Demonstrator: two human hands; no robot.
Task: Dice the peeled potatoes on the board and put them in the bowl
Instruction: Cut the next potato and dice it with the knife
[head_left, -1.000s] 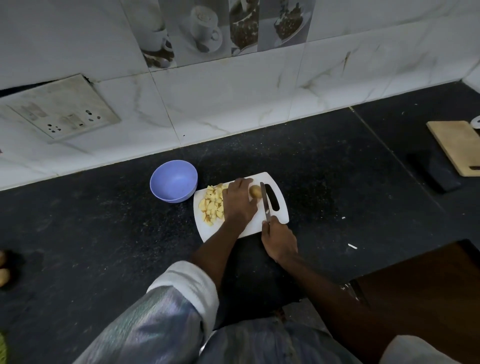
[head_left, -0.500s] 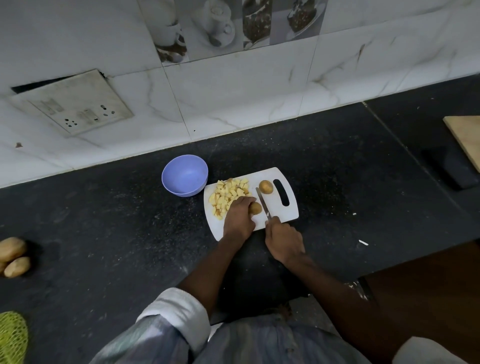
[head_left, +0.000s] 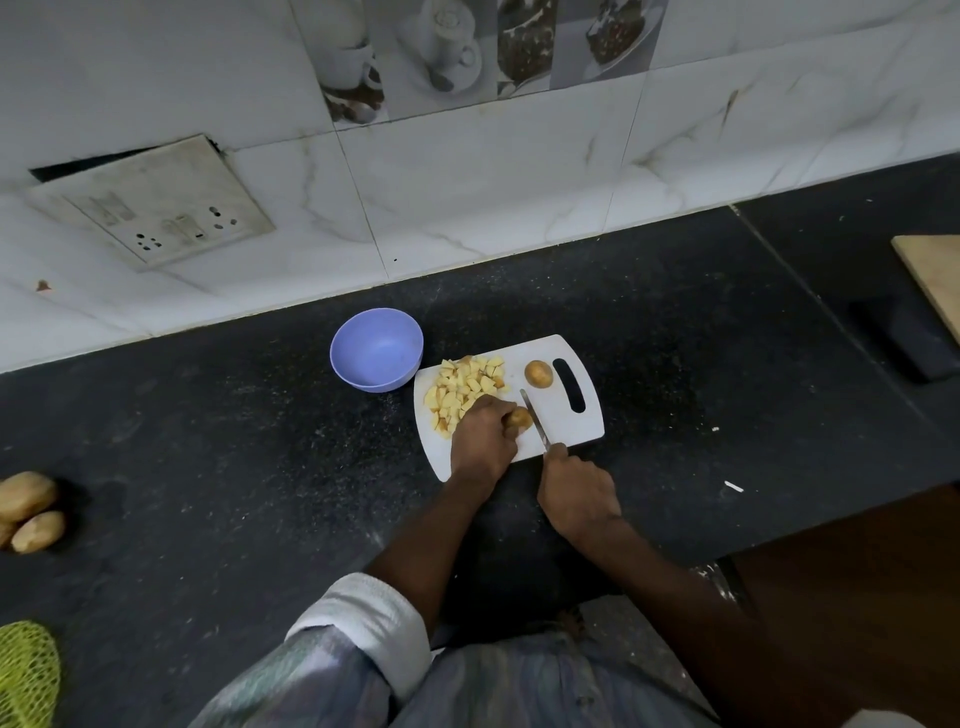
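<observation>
Left hand (head_left: 480, 441) grips potato (head_left: 519, 418); diced pieces (head_left: 462, 389) on board (head_left: 561, 415); bowl (head_left: 376, 356) holds nothing.

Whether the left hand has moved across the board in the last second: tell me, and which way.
Yes. The left hand has slid toward the near edge of the board, away from the wall, gripping a potato.

A: Board?
B: White plastic cutting board (head_left: 566, 415) with a slot handle, flat on the dark desk, handle end to the right.
A: Potatoes?
B: Pile of pale yellow potato cubes (head_left: 462, 387) on the board's left half. One small whole potato (head_left: 538, 373) beside the slot. Another potato (head_left: 519, 419) sits near the board's front edge, partly covered.
A: Bowl?
B: Lilac bowl (head_left: 376, 349), upright, nothing inside, just beside the board's left corner.
</observation>
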